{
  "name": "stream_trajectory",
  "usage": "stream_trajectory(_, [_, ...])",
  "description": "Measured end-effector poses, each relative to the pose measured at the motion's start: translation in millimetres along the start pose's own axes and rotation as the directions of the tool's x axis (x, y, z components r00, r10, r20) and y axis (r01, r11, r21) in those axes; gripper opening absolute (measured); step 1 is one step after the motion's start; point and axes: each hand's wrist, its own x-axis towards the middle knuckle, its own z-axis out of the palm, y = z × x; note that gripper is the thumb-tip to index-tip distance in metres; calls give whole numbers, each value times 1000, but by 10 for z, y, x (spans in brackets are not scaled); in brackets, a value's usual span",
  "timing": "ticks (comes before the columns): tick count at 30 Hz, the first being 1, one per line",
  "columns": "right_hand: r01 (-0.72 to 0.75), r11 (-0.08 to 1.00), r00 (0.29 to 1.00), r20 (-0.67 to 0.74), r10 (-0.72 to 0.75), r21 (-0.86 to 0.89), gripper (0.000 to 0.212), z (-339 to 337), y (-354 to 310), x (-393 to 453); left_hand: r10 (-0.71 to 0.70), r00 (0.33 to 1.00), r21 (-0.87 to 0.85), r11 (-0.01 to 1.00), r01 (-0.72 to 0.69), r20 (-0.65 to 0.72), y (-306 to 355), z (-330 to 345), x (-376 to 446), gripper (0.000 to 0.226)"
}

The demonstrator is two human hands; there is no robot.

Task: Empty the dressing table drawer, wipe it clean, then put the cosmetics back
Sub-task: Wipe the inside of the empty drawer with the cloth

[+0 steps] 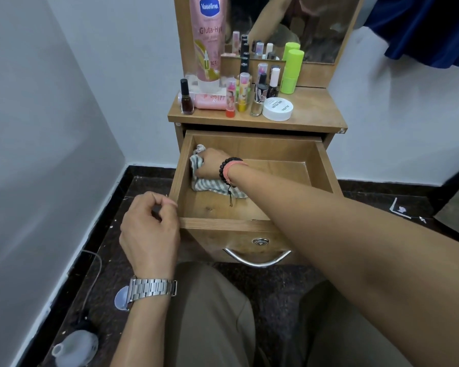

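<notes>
Two hands: both yours, both in view, one working and one idling.
Right hand (210, 164): you've got it clenched round the crumpled grey-and-white striped cloth (204, 178), pressing it into the far left corner of the drawer floor.
Left hand (150, 223): fingers loosely curled, grasping nothing, hovering just beside the drawer's near left corner.
Drawer: your pulled-out wooden dressing table drawer (326, 165) holds only the cloth and your hand.
Cosmetics: up on the wooden table top (316, 112), a tall pink Vaseline lotion tube (208, 41), a dark brown nail polish bottle (186, 98), a round white jar (278, 109), a lime green stick container (292, 71).
</notes>
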Motion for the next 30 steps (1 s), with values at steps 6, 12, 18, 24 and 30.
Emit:
stream_trajectory(6, [34,999,981,189,-32,-7,55,-111,-5,-185,-20,1000,14,1000,20,4,20,-16,-3,17])
stream_trajectory(12, [62,997,953,300,-47,-41,66,8,30,-466,-12,1000,22,1000,12,19,45,-43,-32,18])
stream_trajectory(18, [86,967,978,203,-37,-239,55,-86,-90,-339,-7,1000,13,1000,7,21,31,-36,-24,18])
stream_trajectory(24, [29,974,979,205,18,-224,57,-181,-57,-111,4,1000,25,1000,-4,-3,5,-4,35,18])
stream_trajectory(30, [5,993,957,290,31,-122,67,-103,-32,-183,3,1000,42,999,-3,-11,2,15,11,18])
